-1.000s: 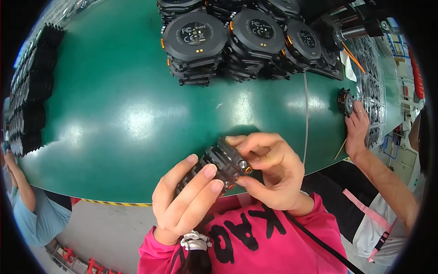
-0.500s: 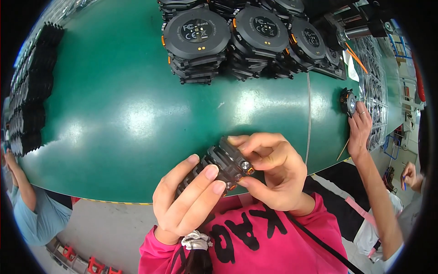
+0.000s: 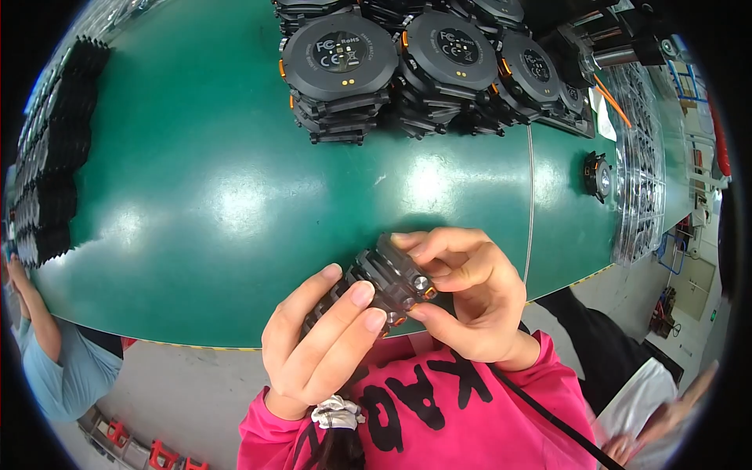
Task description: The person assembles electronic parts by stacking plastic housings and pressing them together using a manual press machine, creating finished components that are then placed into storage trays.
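Watch cases (image 3: 398, 283) are bunched over the near edge of the green table (image 3: 196, 258), my left hand (image 3: 317, 341) wrapped around them and my right hand (image 3: 478, 301) pinching the end one, so I judge this handling unfinished, with piled watches (image 3: 337, 82) already set down beyond.

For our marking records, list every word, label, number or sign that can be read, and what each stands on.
Described, not quoted:
Pink top: large black letters.
Left front watch back: pale lettering and symbols, some too small to read.
Middle watch back: similar.
Right watch back: similar, too small to read.
Lone watch: too blurred.
Held watch cases: none visible.
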